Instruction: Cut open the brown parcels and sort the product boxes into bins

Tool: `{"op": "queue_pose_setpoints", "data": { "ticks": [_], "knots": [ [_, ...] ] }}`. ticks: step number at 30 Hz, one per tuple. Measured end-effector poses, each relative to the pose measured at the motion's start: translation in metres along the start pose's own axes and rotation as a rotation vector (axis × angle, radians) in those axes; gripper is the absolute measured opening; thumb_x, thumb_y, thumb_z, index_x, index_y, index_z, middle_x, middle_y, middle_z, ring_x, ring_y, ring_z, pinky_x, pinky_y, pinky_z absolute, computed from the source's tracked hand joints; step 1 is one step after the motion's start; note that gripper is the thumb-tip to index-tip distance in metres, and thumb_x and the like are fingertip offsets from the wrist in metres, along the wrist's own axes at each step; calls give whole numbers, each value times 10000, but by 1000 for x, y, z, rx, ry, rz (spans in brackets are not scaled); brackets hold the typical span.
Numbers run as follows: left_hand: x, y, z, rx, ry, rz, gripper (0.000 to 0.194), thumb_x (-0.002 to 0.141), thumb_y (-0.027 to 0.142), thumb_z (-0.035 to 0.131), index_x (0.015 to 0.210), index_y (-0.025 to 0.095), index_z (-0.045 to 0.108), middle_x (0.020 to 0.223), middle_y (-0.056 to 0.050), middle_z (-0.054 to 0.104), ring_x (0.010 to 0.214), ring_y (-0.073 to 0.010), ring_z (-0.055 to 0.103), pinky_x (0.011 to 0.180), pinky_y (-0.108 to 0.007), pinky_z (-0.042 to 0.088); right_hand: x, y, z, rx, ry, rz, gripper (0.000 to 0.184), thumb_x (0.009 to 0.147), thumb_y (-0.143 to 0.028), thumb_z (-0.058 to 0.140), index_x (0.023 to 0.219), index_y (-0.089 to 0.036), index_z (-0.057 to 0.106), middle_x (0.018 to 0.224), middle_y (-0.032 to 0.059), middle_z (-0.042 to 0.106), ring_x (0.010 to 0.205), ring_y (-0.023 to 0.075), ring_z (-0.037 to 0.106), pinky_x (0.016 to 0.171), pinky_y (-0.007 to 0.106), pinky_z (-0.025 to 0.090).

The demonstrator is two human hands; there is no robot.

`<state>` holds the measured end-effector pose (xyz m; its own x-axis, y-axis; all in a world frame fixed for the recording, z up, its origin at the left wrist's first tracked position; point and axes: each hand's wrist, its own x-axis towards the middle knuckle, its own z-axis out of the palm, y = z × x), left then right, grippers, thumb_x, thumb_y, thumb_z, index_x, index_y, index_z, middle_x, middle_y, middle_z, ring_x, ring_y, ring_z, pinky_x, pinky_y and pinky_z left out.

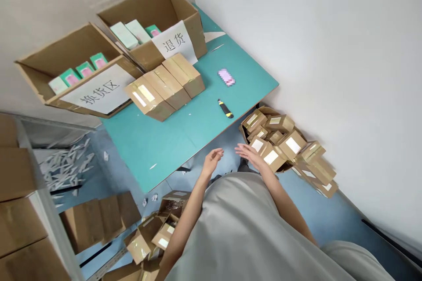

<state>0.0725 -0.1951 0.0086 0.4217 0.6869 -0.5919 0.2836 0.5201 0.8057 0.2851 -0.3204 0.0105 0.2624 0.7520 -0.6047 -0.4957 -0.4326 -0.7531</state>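
My left hand (212, 160) hangs in front of me just below the near edge of the teal table (171, 140), fingers loosely curled and apart, holding nothing. My right hand (249, 154) is stretched out flat, fingers apart, empty, close to a pile of small taped brown parcels (283, 145) on the floor at the right. On the table lie three taped brown boxes (166, 85) side by side, a black and yellow utility knife (225, 108) and a small pink object (226, 77).
Two open cartons stand at the table's back, one (82, 70) and the other (158, 22), each with a paper sign and green-pink packs inside. Opened boxes (154, 232) litter the blue floor at the left, beside a metal shelf (20, 193) with cartons. White wall on the right.
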Motion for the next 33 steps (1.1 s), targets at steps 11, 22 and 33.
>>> {"op": "queue_pose_setpoints", "data": {
  "ticks": [11, 22, 33],
  "knots": [
    [42, 42, 18, -66, 88, 41, 721, 735, 750, 899, 1216, 223, 800, 1324, -178, 826, 1173, -345, 792, 1099, -499, 584, 88, -85, 11, -93, -202, 25, 480, 945, -599, 856, 1300, -280, 802, 1394, 117, 813, 1292, 281, 779, 1228, 477, 544],
    [91, 103, -95, -112, 84, 114, 728, 751, 718, 915, 1238, 193, 788, 1345, -204, 813, 1229, -369, 778, 1138, -534, 559, 162, -123, 113, -150, -154, -23, 509, 950, -599, 841, 1331, -268, 777, 1433, 126, 797, 1310, 274, 769, 1214, 451, 546],
    [119, 152, -172, -171, 87, 159, 619, 847, 658, 858, 1256, 201, 779, 1330, -173, 812, 1228, -351, 766, 1135, -512, 555, 220, -136, 188, -313, -35, -147, 655, 910, -692, 801, 1401, -263, 741, 1547, 140, 727, 1388, 296, 719, 1217, 443, 542]
  ]
}}
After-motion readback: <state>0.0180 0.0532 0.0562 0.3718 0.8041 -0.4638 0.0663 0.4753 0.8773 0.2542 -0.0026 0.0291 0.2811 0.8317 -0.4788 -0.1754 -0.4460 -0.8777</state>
